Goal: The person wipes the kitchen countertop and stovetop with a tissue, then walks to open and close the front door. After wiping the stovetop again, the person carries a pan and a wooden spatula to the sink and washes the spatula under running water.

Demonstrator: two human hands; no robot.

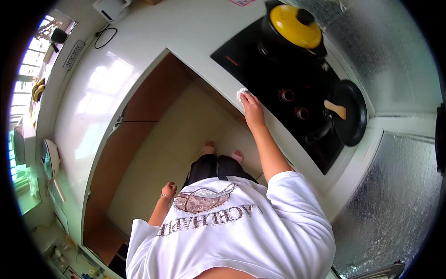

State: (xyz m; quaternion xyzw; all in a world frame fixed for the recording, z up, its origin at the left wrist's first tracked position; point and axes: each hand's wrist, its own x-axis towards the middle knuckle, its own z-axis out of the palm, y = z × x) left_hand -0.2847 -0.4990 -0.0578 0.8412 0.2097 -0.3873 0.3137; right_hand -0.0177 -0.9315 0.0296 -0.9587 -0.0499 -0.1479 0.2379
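Observation:
My right hand [253, 110] presses a crumpled white tissue [241, 94] onto the white counter strip along the front edge of the black cooktop [283, 74]. The fingers are closed over the tissue, and part of it sticks out beyond them. Down beside my body hangs my left hand [169, 189], its fingers loosely curled, with nothing visible in them. On the cooktop, a black pot with a yellow lid [292, 25] stands at the far end. Nearer lies a black frying pan [355, 116], with a wooden spatula [335, 109] resting across its rim.
The white countertop [139, 37] bends round to the left above brown cabinets [134, 111]. A white kettle [110, 9] with a black cord stands at the back left. Another pan [50, 158] lies on the left counter. Wet-looking panels [385, 186] border the cooktop's right.

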